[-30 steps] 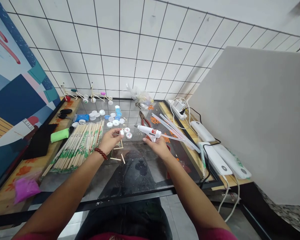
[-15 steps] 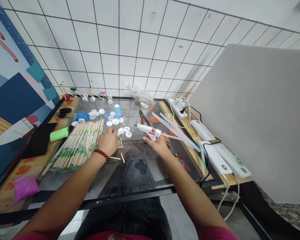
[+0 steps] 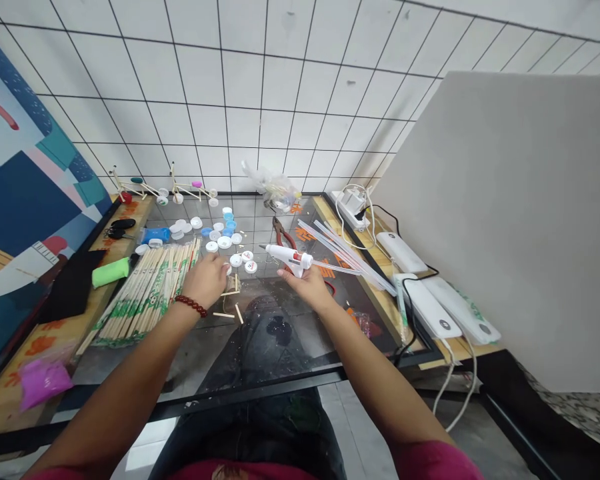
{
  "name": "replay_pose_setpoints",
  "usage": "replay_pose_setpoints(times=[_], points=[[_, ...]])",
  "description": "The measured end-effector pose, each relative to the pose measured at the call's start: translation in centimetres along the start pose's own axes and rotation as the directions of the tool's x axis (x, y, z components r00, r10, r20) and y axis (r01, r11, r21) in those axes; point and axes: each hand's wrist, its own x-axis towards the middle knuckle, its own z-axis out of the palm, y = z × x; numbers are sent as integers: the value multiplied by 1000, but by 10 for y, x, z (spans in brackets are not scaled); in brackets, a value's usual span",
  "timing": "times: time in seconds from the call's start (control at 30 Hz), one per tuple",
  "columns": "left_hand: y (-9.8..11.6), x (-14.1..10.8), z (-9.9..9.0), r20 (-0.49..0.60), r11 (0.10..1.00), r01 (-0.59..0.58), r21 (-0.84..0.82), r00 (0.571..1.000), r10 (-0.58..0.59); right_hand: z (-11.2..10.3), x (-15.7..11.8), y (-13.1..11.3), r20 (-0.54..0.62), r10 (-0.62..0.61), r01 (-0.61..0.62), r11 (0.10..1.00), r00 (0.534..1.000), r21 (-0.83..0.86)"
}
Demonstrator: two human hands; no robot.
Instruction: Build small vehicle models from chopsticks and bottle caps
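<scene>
A white hot glue gun [image 3: 290,259] is gripped in my right hand [image 3: 307,287], its nozzle pointing left and a clear glue stick trailing from its back. My left hand [image 3: 206,280], with a red bead bracelet [image 3: 191,305] on the wrist, has its fingers closed at a white bottle cap [image 3: 227,269]; the fingertips are partly hidden. Just right of that hand lie short cut wooden sticks [image 3: 223,315]. More white bottle caps [image 3: 224,242] and blue caps [image 3: 230,225] are spread beyond it. Bundled chopsticks [image 3: 140,293] in printed wrappers lie on its left.
Red-handled pliers [image 3: 284,237] and clear glue sticks [image 3: 343,253] lie beyond the glue gun. A power strip [image 3: 349,212] and white cabled boxes [image 3: 427,310] line the right side. Small stick models [image 3: 187,190] stand at the back. Green [image 3: 111,273] and purple [image 3: 45,384] packets lie left.
The view has shifted slightly. My left hand has drawn a little left, with the white cap still at its fingertips. My right hand keeps hold of the glue gun.
</scene>
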Motion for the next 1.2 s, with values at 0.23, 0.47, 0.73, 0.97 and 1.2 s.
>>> replay_pose_setpoints(times=[0.23, 0.47, 0.73, 0.97, 1.2], points=[[-39, 32, -27, -94, 982, 182, -46, 978, -186, 0, 3, -1, -14, 19, -18, 999, 1000, 52], [-57, 72, -18, -72, 996, 94, 5, 993, -93, -3, 3, -4, -29, 34, -34, 999, 999, 33], [-63, 100, -4, -21, 969, 10, -249, 1000, -15, -8, 6, 0, -40, 50, -49, 998, 998, 35], [-59, 79, -12, -73, 647, 62, -760, 981, -180, -8, 6, -2, -3, 34, -34, 999, 999, 15], [-35, 40, -23, 288, -180, 272, -945, 955, -67, -4, 3, -3, 19, 45, -45, 999, 999, 11]])
